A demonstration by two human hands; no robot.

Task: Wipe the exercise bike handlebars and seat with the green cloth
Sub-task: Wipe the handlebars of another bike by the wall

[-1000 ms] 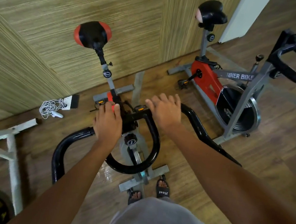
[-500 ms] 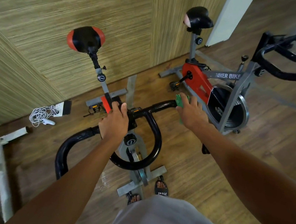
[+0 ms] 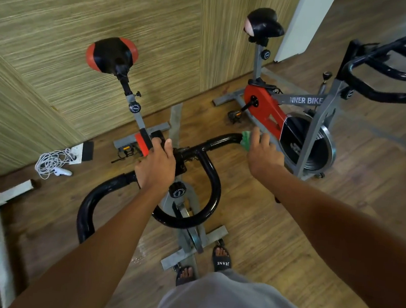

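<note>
Black handlebars [image 3: 209,179] ran left to right before the person, open wood floor [image 3: 276,235] beneath. Left hand [image 3: 156,166] gripped the bar's middle; right hand [image 3: 264,154] pressed the green cloth [image 3: 246,140] around its right arm, fingers curled.

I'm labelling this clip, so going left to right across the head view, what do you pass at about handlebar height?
White cable → left hand gripping the handlebar → green cloth → right hand holding the cloth on the bar → second bike's flywheel.
</note>
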